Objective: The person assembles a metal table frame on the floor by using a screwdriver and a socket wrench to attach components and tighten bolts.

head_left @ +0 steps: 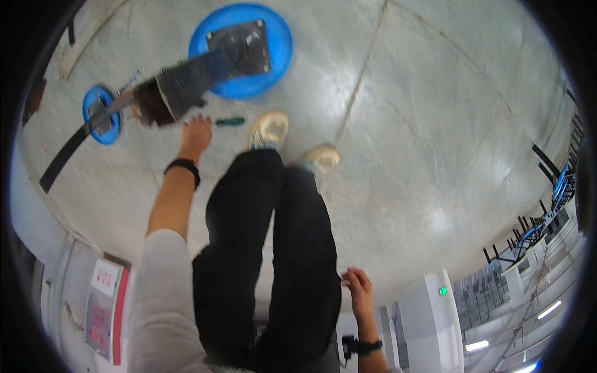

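My left hand [197,133] reaches down to the floor, fingers apart and partly bent, with nothing visible in them. Its fingertips are close to the lower edge of a dark metal frame [186,84] with an open box-shaped part; whether they touch it I cannot tell. The frame joins a large blue round disc [278,46] and runs toward a smaller-looking blue disc [93,102]. Just right of that hand, a tool with a dark green handle [231,121], perhaps a screwdriver, lies on the floor. My right hand [359,286] hangs beside my right leg, fingers loosely bent and apart.
My light shoes [270,129] stand on a grey concrete floor [423,155], close to the tool. A black bar [62,158] sticks out at the far left. A red and white wall cabinet [106,308] stands lower left. Stacked blue and black furniture [532,233] lines the right.
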`<state>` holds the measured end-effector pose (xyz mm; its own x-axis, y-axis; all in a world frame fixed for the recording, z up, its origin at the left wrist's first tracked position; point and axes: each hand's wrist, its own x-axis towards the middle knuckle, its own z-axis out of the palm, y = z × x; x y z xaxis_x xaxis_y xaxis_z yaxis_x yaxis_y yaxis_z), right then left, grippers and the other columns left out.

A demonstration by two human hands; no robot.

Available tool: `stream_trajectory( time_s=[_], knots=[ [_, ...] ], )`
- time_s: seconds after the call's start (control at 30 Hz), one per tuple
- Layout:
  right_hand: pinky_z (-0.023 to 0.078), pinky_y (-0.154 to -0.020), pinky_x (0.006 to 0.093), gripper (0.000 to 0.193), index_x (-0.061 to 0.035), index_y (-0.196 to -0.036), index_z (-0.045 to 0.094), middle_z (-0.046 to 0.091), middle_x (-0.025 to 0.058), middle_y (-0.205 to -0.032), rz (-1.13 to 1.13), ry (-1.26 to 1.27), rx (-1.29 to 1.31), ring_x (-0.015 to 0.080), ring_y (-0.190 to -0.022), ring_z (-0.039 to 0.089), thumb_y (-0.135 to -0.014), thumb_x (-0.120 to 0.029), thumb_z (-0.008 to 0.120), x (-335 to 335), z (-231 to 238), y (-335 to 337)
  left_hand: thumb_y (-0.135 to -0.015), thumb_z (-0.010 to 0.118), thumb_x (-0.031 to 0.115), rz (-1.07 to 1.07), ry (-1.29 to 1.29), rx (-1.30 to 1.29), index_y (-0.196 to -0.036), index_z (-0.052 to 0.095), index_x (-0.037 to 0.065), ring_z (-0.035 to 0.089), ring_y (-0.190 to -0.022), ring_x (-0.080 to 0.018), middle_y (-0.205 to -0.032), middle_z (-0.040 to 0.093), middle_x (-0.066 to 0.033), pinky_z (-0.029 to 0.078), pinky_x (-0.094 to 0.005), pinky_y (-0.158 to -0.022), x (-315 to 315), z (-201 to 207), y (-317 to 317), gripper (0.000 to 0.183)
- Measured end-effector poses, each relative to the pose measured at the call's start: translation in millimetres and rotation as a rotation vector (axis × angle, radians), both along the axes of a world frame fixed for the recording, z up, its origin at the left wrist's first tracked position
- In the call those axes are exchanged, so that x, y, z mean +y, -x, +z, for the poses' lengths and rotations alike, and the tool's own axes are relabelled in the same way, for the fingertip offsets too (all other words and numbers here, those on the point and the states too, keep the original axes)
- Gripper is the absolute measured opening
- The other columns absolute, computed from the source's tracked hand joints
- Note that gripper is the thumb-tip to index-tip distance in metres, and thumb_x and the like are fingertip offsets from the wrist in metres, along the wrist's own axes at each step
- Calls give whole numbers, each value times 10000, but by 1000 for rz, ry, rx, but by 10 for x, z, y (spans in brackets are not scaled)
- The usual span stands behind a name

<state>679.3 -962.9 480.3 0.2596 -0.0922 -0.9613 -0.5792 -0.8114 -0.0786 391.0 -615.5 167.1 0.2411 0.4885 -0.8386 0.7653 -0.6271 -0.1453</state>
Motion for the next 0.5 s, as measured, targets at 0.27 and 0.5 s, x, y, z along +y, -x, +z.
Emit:
stream_trajectory(
  time_s=[0.27,0.5],
  knots=[
    [443,-656,237,223,-41,-1001,548,597,51,-838,262,-94,244,116,-760,565,-853,-204,509,-508,974,-536,-781,511,225,1031,427,-419,-887,569,44,575,-775,-297,-819,595,-149,457,-375,-705,-589,2053,148,218],
    [441,-603,234,226,-53,-996,556,599,39,-800,219,-384,-100,119,-714,569,-842,-212,510,299,1738,-2140,-798,502,254,1015,366,-760,-765,588,19,578,-606,-170,-668,606,-71,456,-303,-565,-138,4410,-1424,252]
  ],
)
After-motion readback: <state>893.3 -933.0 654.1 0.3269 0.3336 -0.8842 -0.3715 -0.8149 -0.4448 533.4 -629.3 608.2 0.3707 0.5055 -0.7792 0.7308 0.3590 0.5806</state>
